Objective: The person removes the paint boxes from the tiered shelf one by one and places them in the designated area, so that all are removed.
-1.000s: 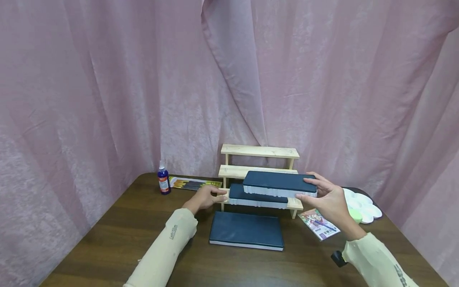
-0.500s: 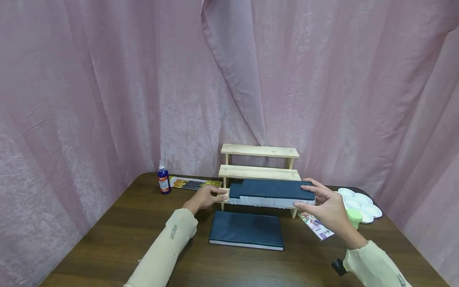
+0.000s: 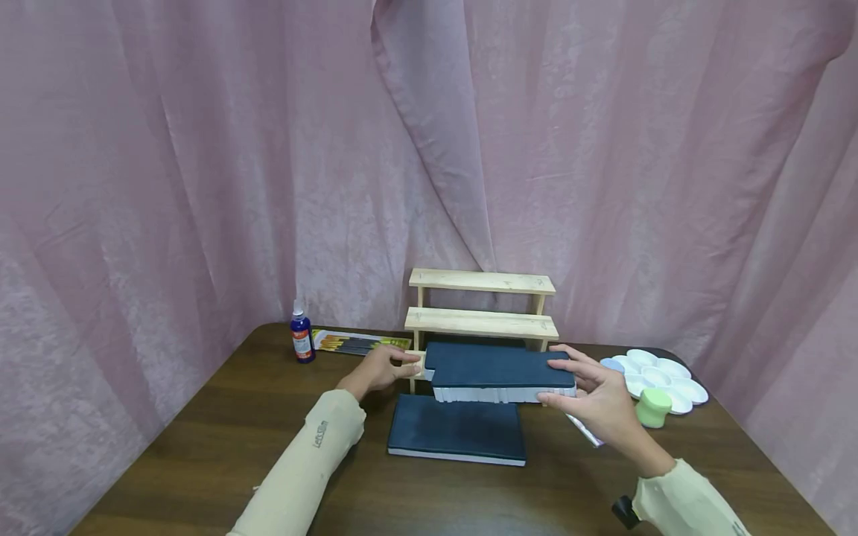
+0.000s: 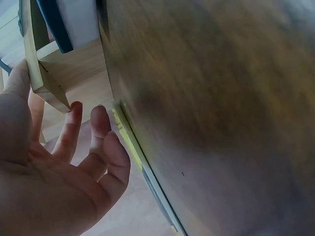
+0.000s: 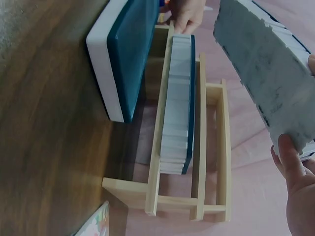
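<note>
My right hand (image 3: 599,398) grips the right end of a long block (image 3: 499,366) with a dark blue top and white sides, thumb below and fingers on top. In the right wrist view that block is off the stand, its grey-white underside (image 5: 268,69) showing. A similar block (image 5: 177,103) lies on the lowest step of a three-tier wooden stand (image 3: 480,322); the held one mostly hides it in the head view. My left hand (image 3: 378,368) pinches that step's left end (image 4: 47,88). A third, larger dark-topped block (image 3: 459,428) lies on the table before the stand.
On the left at the back are a blue bottle (image 3: 302,335) and a packet of brushes (image 3: 358,343). To the right lie a white flower-shaped palette (image 3: 660,376), a green sponge-like piece (image 3: 653,407) and a partly hidden printed card (image 3: 585,432). A pink curtain (image 3: 570,149) hangs behind.
My right hand has brought its block down and toward me, slightly left, so it now overlaps the lowest step and the one lying there. My left hand has kept its pinch on the stand.
</note>
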Motion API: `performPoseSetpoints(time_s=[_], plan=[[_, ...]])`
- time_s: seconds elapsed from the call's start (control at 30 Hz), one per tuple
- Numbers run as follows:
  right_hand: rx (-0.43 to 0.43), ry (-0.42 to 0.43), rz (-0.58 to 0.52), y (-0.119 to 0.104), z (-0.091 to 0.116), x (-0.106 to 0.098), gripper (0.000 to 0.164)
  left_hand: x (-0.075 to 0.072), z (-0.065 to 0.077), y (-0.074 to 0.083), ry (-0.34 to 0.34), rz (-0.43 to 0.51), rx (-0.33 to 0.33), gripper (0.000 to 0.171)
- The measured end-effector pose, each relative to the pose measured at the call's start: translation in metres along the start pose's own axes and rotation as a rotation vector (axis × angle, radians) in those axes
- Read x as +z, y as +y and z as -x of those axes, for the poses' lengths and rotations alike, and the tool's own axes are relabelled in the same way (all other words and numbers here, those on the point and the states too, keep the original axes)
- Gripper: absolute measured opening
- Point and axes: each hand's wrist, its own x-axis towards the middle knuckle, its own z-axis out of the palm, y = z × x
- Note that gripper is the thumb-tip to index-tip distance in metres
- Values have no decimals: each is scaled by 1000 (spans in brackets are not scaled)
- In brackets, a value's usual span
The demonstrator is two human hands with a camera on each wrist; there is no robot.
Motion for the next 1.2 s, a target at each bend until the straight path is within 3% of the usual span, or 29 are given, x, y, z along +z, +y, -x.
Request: performPoseSetpoints(time_s=[0.2,0.77,0.9,1.2], plan=[[23,-35,26,-1,4,6,48,-1,-1,-2,7,1,16,28],[-44,-126,-64,-3,13,24,46,1,-1,-1,9,12,19,28],[-21,-133,-46,-4,15,27,46,0,-1,0,15,30,10,27],[-57,-186,-47,-9,20,36,46,-1,0,-2,9,46,5,27]])
